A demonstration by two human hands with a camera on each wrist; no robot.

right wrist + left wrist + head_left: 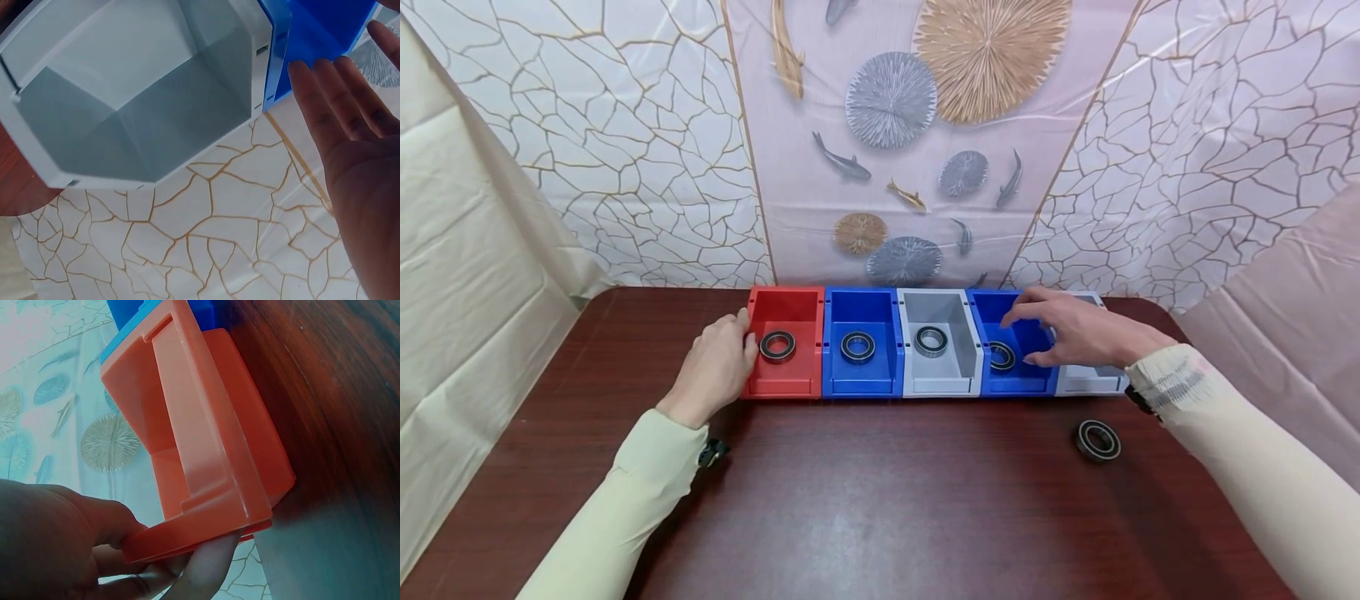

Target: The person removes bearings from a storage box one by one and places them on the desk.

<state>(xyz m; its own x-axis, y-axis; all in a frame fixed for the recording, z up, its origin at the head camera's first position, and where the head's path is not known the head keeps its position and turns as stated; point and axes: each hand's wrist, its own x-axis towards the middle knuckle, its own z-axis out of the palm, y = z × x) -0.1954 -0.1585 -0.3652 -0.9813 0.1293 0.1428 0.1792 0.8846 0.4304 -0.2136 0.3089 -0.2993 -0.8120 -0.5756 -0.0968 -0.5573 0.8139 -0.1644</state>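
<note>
While the left hand (715,365) grips the red bin (784,387), the right hand (1071,325) hovers, released, over the blue bin (1017,386)! Near its wrist, a black ring (1083,442) lies on the counter (865,492).

A glossy, reddish-brown wood-grain table (865,500) with rounded far corners. Along its far edge stand, left to right, a red bin (780,388), blue bin (861,388), grey bin (942,387), second blue bin (1018,386) and second grey bin (1090,384). One ball bearing (1083,443) lies in front of the last.
</note>
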